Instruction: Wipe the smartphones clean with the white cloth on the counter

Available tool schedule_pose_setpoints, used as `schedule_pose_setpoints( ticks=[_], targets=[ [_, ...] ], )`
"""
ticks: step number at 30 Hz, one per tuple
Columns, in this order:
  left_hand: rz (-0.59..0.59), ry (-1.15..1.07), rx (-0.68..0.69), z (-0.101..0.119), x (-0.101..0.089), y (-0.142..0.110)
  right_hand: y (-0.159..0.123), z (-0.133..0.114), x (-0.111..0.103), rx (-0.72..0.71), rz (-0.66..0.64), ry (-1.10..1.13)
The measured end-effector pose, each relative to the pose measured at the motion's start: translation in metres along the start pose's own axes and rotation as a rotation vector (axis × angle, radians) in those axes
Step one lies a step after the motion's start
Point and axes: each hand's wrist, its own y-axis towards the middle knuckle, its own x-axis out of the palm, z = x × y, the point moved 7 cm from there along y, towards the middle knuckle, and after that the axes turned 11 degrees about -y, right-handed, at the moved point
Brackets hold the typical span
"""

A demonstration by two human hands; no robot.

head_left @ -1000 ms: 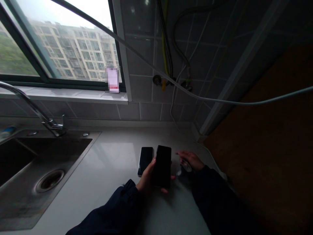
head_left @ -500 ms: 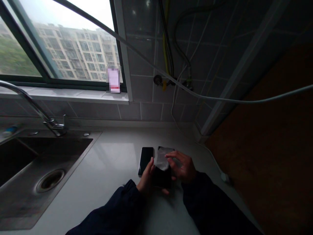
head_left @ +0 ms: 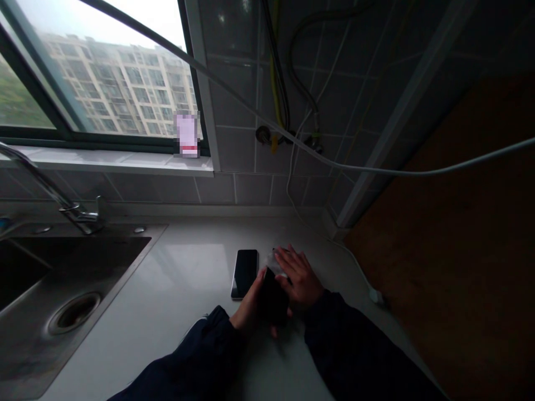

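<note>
My left hand grips a black phone by its edge, holding it just above the white counter. My right hand lies across the phone's upper half, fingers stretched out, pressing a small pale cloth against the screen. Only a corner of the cloth shows past the fingers. A second black phone lies flat on the counter just left of my left hand.
A steel sink with a drain and a tap takes up the left. A white cable with a plug runs along the counter's right edge by a brown door. Pipes and hoses hang on the tiled wall behind.
My right hand came from the counter at the right, carrying the pale cloth, and now lies flat on the held phone. The view has shifted slightly.
</note>
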Motion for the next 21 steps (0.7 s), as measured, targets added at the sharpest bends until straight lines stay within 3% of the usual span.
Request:
schedule_pose_setpoints(
  ticks=[4, 8, 12, 17, 21],
  targets=[
    [0.082, -0.037, 0.108, 0.010, -0.004, -0.002, -0.002, -0.016, 0.003, -0.035, -0.064, -0.030],
    [0.113, -0.071, 0.064, 0.005, -0.010, -0.001, -0.005, -0.035, 0.006, -0.151, -0.128, -0.033],
    [0.105, -0.058, 0.186, 0.008, -0.013, 0.001, -0.003, -0.022, 0.004, -0.038, -0.097, -0.103],
    [-0.034, -0.040, 0.044, -0.001, -0.005, 0.003, -0.002, -0.002, -0.005, 0.147, -0.010, -0.167],
    [0.009, -0.046, 0.056, 0.001, -0.006, 0.001, -0.003, -0.013, -0.009, 0.072, 0.060, -0.157]
  ],
)
